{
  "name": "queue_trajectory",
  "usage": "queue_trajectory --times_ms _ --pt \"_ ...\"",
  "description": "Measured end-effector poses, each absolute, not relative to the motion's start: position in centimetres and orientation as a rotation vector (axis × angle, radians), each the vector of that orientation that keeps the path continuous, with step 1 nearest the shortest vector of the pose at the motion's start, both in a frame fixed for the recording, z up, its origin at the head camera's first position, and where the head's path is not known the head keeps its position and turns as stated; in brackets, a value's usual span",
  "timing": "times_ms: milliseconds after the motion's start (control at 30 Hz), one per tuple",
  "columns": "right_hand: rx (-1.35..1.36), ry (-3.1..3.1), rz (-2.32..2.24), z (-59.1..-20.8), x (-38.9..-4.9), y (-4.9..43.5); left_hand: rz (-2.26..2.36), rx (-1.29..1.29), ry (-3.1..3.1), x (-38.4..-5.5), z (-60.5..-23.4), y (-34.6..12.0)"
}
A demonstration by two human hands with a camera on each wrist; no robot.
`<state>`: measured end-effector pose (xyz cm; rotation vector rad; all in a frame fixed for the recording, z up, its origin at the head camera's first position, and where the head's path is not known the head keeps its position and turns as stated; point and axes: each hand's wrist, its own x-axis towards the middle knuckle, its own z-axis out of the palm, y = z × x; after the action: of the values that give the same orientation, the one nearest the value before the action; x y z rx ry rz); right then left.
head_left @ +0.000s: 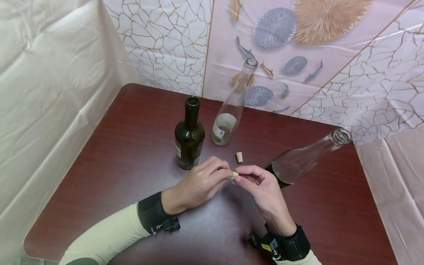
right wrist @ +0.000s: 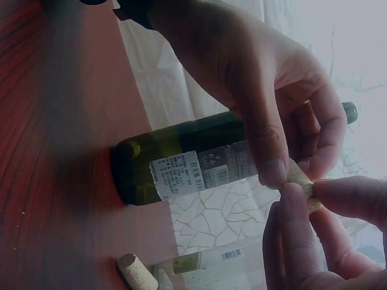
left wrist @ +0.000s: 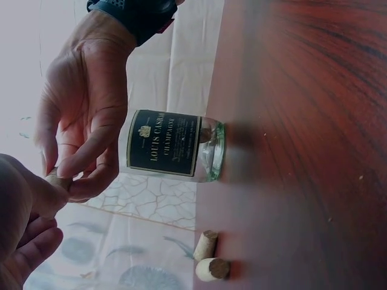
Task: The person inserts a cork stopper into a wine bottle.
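Between both hands, above the table, is a small pale cork (head_left: 235, 175). My left hand (head_left: 202, 182) pinches it from one side, thumb and fingertips bent onto it. From the other side my right hand (head_left: 265, 189) grips it between thumb and fingers. Fingertips cover part of the cork (right wrist: 296, 175) in the right wrist view. Another cork (head_left: 239, 157) rests on the table just beyond the hands. Two corks appear there in the left wrist view, a nearer cork (left wrist: 211, 269) and one cork (left wrist: 207, 244) close beside it.
A dark green bottle (head_left: 189, 141) stands beyond my left hand. Right of it is a clear bottle (head_left: 228, 117) with a white label. Another clear bottle (head_left: 298, 165), black-labelled, stands beside my right hand. All are on the reddish-brown table (head_left: 109, 147), with patterned sheeting (head_left: 165, 44) behind.
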<state>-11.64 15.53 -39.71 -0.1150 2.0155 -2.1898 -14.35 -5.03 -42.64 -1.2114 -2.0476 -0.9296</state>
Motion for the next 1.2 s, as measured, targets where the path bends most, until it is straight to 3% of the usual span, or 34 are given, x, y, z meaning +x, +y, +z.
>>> queue_trajectory --times_ms 400,800,967,1200 --pt "-0.077 2.055 -2.132 -39.0 -11.9 15.7 -0.893 -1.059 -1.715 -13.8 -35.7 -7.6" --pt "-0.071 2.14 -2.048 -39.0 -11.8 15.7 -1.179 -0.569 -1.782 -14.7 -29.6 -11.1" --pt "-0.058 2.161 -2.035 -39.2 -11.7 15.7 -1.355 -0.46 -1.946 -15.2 -29.2 -10.9" --pt "-0.032 2.194 -2.038 -39.3 -11.6 15.5 -1.456 -0.394 -2.058 -17.2 -31.7 -10.9"
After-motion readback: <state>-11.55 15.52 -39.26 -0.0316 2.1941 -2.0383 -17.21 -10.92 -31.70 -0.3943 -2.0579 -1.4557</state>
